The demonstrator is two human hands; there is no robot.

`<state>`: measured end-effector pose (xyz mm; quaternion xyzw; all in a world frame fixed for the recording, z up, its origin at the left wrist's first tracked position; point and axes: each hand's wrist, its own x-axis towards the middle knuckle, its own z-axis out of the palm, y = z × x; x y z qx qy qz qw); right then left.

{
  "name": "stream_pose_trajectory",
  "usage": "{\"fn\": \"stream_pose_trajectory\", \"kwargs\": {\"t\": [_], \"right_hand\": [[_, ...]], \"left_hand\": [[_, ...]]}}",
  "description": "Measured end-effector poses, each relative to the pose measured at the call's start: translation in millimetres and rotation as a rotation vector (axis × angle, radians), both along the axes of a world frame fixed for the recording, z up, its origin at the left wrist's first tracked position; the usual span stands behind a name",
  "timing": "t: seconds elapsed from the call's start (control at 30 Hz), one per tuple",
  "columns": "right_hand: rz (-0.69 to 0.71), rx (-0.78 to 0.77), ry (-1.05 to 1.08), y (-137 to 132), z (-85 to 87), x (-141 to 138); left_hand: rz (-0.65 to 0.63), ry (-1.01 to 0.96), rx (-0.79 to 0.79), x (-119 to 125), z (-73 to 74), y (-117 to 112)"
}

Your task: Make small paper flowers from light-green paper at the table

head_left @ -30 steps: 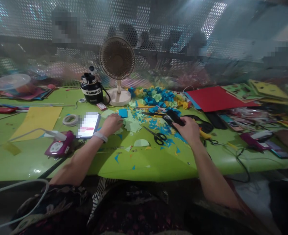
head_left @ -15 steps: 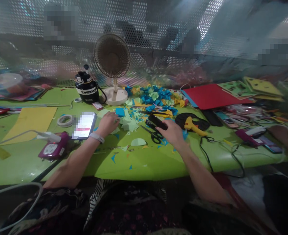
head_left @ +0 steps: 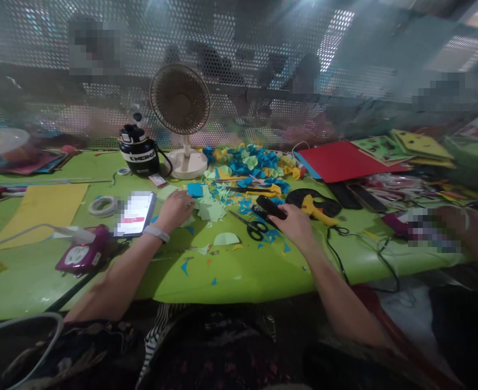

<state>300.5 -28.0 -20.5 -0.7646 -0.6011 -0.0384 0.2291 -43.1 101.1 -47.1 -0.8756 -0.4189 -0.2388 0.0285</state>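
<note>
While the right hand (head_left: 296, 225) wraps around a black hand tool (head_left: 269, 208), its grip closed and narrow on the handle, the left hand (head_left: 175, 210) rests on pale green paper scraps (head_left: 210, 208) near the middle of the table (head_left: 239, 281); whether it pinches any, I cannot tell. The tool hangs just above black-handled scissors (head_left: 255, 230), so a careless downward move could knock them or catch a finger on the blades. A yellow glue gun (head_left: 316, 208) lies on a round black mat (head_left: 299, 197) just right of the hand and could burn skin if it is hot and brushed. The loose scraps could also scatter if the desk fan (head_left: 180, 100) is running. Compared with a second ago, the view has swung left, and the glue gun, partly hidden then, now shows whole. A co-worker's hand (head_left: 450, 216), blurred at the table's right end, has moved further in.
</note>
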Motion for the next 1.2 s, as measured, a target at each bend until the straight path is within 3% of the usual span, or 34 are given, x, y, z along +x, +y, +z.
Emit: {"fn": "stream_pose_trajectory", "kwargs": {"t": [0.2, 0.33, 0.4, 0.53, 0.67, 0.77, 0.87, 0.97, 1.2], "right_hand": [[-0.013, -0.029, 0.000, 10, 2.2, -7], [0.022, -0.039, -0.035, 24, 6.9, -20], [0.035, -0.073, -0.062, 29, 7.1, -25], [0.058, -0.142, -0.129, 28, 6.4, -25], [0.073, -0.016, -0.207, 25, 13.8, -25], [0.216, 0.092, -0.219, 29, 23.7, -39], [0.425, 0.012, -0.162, 40, 32.1, -62], [0.533, -0.065, -0.141, 55, 35.5, -86], [0.698, -0.286, -0.230, 80, 14.9, -126]], "left_hand": [[0.016, -0.172, 0.008, -2, 6.2, 0], [0.144, -0.397, -0.085, -3, 10.2, 0], [0.175, -0.545, -0.169, -3, 12.2, 0], [0.103, -0.983, -0.467, 0, 18.4, 1], [0.109, -1.252, -0.669, 3, 26.9, -1], [0.120, -1.314, -0.694, 3, 32.1, -3], [0.121, -1.330, -0.703, 2, 35.6, -5], [0.129, -1.321, -0.718, 2, 37.5, -6], [0.172, -1.306, -0.725, 1, 37.7, -5]]}}
